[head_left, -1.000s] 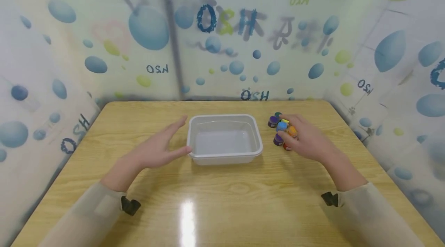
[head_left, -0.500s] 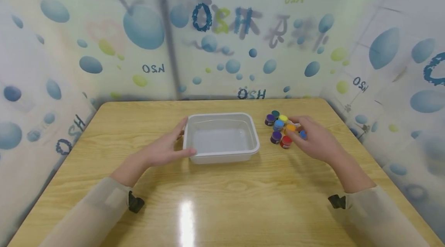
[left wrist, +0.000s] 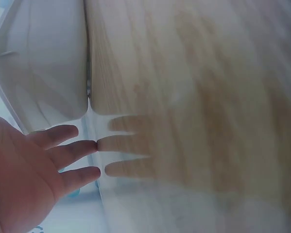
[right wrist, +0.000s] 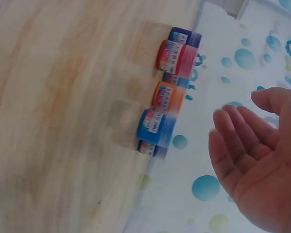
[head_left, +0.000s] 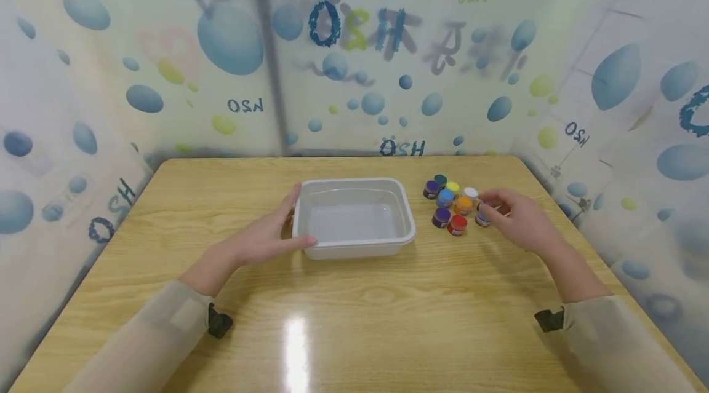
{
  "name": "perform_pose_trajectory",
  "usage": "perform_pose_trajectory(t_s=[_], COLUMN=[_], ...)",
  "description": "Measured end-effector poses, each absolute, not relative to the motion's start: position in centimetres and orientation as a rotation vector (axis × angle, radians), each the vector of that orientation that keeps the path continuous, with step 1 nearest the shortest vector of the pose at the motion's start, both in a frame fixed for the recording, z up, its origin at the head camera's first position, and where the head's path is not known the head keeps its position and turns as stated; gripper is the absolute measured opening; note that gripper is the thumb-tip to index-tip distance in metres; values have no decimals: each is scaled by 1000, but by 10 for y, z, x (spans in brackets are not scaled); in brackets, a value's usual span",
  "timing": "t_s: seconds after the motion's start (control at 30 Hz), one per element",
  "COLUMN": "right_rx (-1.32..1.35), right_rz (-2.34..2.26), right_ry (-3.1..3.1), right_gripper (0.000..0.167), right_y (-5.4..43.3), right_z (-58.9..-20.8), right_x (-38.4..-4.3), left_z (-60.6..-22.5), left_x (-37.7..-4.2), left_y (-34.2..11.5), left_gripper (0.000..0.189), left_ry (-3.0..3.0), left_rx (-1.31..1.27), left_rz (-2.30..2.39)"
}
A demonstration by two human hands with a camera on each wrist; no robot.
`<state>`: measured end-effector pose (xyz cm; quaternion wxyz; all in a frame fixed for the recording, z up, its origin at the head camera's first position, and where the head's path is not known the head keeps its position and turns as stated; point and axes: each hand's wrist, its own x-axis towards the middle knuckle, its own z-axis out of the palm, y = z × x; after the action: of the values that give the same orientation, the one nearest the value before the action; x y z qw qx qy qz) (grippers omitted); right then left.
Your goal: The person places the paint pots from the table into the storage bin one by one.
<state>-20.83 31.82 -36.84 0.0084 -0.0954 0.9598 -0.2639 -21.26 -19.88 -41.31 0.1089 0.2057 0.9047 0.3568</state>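
A white plastic tub [head_left: 354, 251] stands mid-table. My left hand [head_left: 257, 238] is at its left end, thumb along the front corner of the rim and the other fingers behind the side wall. The left wrist view shows those fingers [left wrist: 72, 154] straight and spread by the tub's wall. To the right, several small paint jars stand grouped: red [head_left: 457, 226], orange [head_left: 463, 206], yellow [head_left: 452, 187], white [head_left: 470, 194], and others blue, purple and green. My right hand [head_left: 523, 221] hovers above the rightmost blue jar [right wrist: 152, 127], fingers loosely bent, nothing between them.
The wooden table [head_left: 354, 319] has its back edge close to a patterned wall [head_left: 354, 91]. Similar panels rise at the left and right sides. A bright light reflection lies on the front of the tabletop.
My left hand has come in against the tub's left end. My right hand has moved right, off the middle of the jars, so the orange, yellow, red and white ones now show.
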Motion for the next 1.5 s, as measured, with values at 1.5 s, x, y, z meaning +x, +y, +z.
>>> perform_pose_trajectory(t_s=[1.5], right_rx=[-410], right_rz=[-892], right_ry=[2960], right_gripper=[41], right_y=[281], right_z=[-369], right_x=[-213], left_z=[-414], left_x=[-215], left_y=[-201], left_gripper=[120], left_ry=[2634], left_rx=[600], left_rz=[1019])
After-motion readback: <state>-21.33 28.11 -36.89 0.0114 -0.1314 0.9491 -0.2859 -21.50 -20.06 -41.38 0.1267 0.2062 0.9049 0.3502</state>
